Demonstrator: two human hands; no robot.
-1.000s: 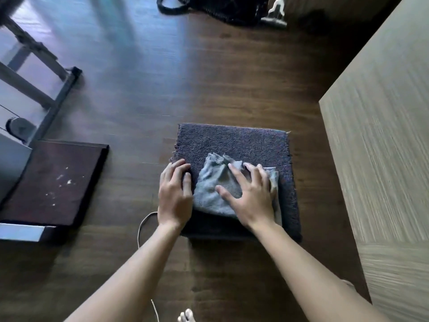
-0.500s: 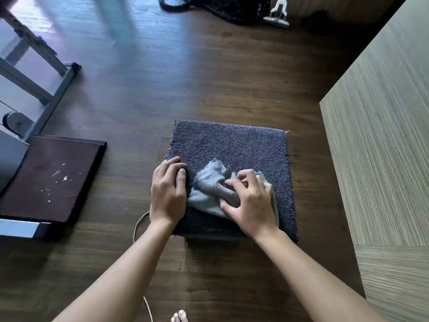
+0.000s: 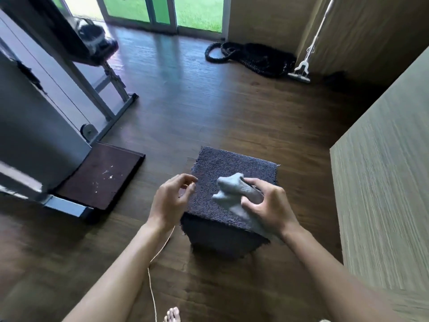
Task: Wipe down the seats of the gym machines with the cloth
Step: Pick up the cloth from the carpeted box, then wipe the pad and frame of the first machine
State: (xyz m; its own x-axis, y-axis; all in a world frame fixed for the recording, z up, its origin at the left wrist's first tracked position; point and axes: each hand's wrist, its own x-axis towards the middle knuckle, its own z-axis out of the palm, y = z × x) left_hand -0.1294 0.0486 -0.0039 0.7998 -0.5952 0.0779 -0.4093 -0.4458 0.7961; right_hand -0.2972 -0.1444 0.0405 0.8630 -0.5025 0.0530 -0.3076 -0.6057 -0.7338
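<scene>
Grey cloth (image 3: 234,194) bunched in right hand (image 3: 271,208), fingers + thumb curled round it, over near-right part of the carpeted seat (image 3: 232,166). Cloth tail hangs toward seat's front edge; can't tell if it touches. Left hand (image 3: 170,201) at seat's left edge, fingers loosely curled, holding nothing. Seat sits on wood floor (image 3: 209,112). Gym machine (image 3: 34,112) w/ dark mat (image 3: 102,175) to the left, wood-grain cabinet (image 3: 383,182) on the right. Rope (image 3: 255,56) + mop (image 3: 301,70) by the far wall.

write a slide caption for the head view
Right hand grips a grey cloth over a carpet-covered seat, left hand open alongside.
</scene>
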